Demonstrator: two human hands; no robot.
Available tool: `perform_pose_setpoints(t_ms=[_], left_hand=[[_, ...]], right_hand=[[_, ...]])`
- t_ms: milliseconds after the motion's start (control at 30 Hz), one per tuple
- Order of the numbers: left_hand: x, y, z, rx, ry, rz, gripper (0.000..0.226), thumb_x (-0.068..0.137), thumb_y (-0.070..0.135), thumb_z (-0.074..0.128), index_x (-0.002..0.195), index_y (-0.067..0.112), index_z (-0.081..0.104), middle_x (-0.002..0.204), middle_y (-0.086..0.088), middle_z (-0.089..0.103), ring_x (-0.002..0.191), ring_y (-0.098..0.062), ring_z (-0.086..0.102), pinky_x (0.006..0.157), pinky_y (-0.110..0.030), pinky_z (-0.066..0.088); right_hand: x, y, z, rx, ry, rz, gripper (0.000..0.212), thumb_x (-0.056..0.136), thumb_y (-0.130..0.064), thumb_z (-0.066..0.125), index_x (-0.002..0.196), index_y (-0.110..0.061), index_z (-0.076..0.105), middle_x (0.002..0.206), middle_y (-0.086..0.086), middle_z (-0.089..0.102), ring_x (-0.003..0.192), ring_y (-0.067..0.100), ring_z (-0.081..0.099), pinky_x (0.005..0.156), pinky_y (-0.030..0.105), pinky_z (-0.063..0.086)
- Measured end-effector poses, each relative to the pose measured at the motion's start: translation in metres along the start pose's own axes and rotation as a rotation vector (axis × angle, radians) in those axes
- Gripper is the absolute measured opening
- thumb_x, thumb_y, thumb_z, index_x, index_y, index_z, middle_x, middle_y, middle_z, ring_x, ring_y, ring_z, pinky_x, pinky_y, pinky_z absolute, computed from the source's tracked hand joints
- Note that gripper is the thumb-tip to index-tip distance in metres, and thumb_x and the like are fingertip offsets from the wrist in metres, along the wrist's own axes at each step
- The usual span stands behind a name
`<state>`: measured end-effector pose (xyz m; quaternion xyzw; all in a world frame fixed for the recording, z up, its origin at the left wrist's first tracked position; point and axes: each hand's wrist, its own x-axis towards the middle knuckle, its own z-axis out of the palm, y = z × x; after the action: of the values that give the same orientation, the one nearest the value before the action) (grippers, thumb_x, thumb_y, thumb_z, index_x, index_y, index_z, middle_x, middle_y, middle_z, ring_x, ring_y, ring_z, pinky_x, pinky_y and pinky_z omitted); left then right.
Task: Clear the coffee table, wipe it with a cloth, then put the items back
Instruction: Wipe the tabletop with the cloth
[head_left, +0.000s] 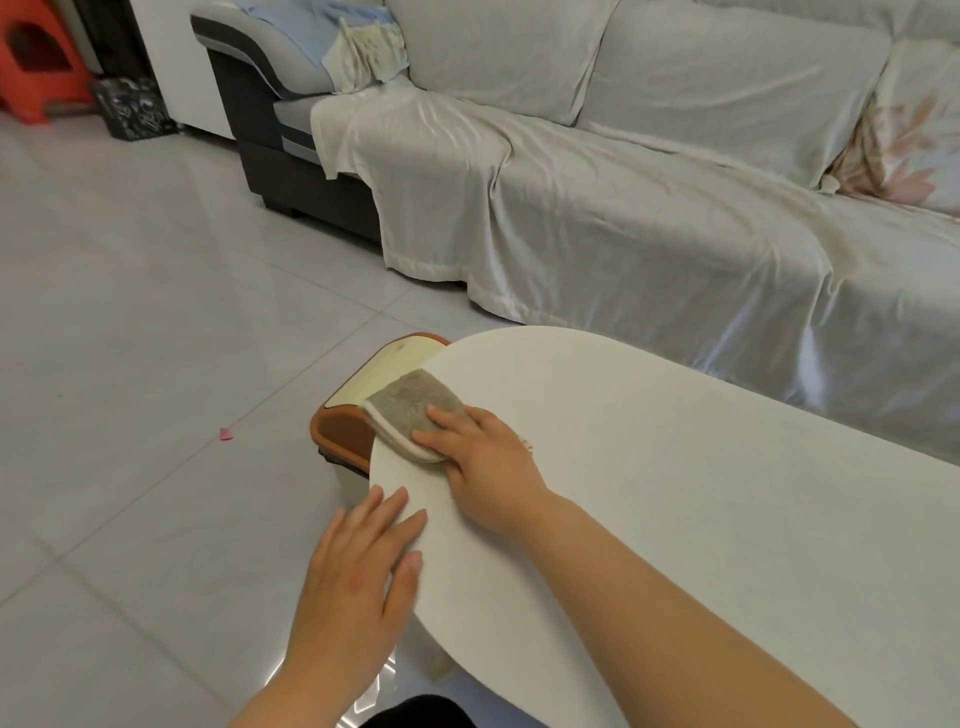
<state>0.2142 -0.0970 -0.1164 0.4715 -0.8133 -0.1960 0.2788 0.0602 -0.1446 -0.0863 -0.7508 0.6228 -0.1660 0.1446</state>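
Nearest the camera, the left hand (358, 566) lies flat with fingers together and extended, fingertips resting on the rounded end of the coffee table (675, 493) — apparently steadying it, grasping nothing. Beyond it, the right hand (483, 457) is spread palm-down over the near part of the cloth (413, 410), fingers pressing it onto the tabletop rather than pinching it. The cloth is a folded grey-brown pad with a pale bound edge, lying at the table's far left rim, where it overhangs slightly above a lower tan-and-orange shelf (374, 387) projecting from under the top.

Handling, as judged: the cloth looks soft, light and limp, with a nappy face that should grip the smooth white surface under pressure; a flat palm across its middle keeps the fold from opening, whereas a pinch at one corner would let it trail or unfold. Near the rim, the overhanging part has no support and could slip off. The table appears rigid and smooth, with no items visible on the portion shown, so the wiping step seems to be in hand and the replacing of items not yet done. In the background, a sofa (623, 208) under a pale draped cover stands well apart on the tiled floor (130, 338).
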Motion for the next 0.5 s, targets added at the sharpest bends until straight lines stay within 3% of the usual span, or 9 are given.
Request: perform_pose_setpoints(t_ms=[67,133,200,300,367,500], left_hand=[[-0.006,0.002,-0.004,0.036,-0.017,0.034,0.064,0.093,0.045,0.014,0.102,0.010,0.067,0.116,-0.011,0.065,0.120,-0.016,0.038,0.105,-0.014,0.009],[-0.007,0.004,-0.006,0.053,-0.023,0.014,0.059,0.093,0.040,0.018,0.101,0.009,0.067,0.114,-0.012,0.066,0.119,-0.019,0.042,0.103,-0.015,0.011],[-0.006,0.003,-0.004,0.071,0.013,0.022,0.054,0.092,0.036,0.023,0.100,0.008,0.067,0.112,-0.013,0.066,0.116,-0.017,0.040,0.100,-0.024,0.022],[-0.007,0.002,-0.002,0.137,0.022,0.037,0.068,0.094,0.042,0.008,0.098,0.011,0.068,0.109,-0.010,0.068,0.113,-0.023,0.055,0.090,-0.038,0.046],[-0.006,0.002,-0.001,0.126,0.014,0.028,0.070,0.093,0.044,0.006,0.098,0.011,0.068,0.109,-0.010,0.068,0.111,-0.026,0.057,0.086,-0.042,0.049],[-0.006,-0.001,0.002,0.091,0.042,0.044,0.070,0.092,0.046,0.008,0.098,0.007,0.067,0.111,-0.014,0.066,0.113,-0.016,0.038,0.097,-0.029,0.026]], right_hand=[[-0.004,-0.005,0.005,0.000,-0.016,-0.065,0.045,0.089,-0.009,0.038,0.130,-0.028,0.045,0.149,-0.006,0.032,0.134,0.026,0.023,0.111,0.033,0.014],[0.001,0.002,0.001,-0.017,-0.018,-0.065,0.046,0.089,-0.009,0.038,0.130,-0.028,0.045,0.148,-0.006,0.033,0.133,0.025,0.027,0.110,0.031,0.016],[0.010,0.020,-0.008,-0.058,0.000,0.031,0.047,0.089,-0.008,0.038,0.131,-0.028,0.043,0.149,-0.005,0.030,0.133,0.024,0.028,0.109,0.031,0.018],[0.018,0.042,-0.022,-0.117,0.078,0.289,0.050,0.090,-0.009,0.035,0.135,-0.029,0.036,0.152,-0.005,0.024,0.134,0.025,0.024,0.110,0.033,0.019],[0.015,0.036,-0.018,-0.120,0.094,0.330,0.052,0.089,-0.007,0.035,0.136,-0.029,0.035,0.153,-0.004,0.022,0.134,0.028,0.022,0.110,0.035,0.017],[-0.008,0.001,0.013,-0.056,0.050,-0.014,0.050,0.086,-0.009,0.040,0.132,-0.028,0.041,0.150,-0.003,0.029,0.134,0.029,0.023,0.108,0.037,0.016]])
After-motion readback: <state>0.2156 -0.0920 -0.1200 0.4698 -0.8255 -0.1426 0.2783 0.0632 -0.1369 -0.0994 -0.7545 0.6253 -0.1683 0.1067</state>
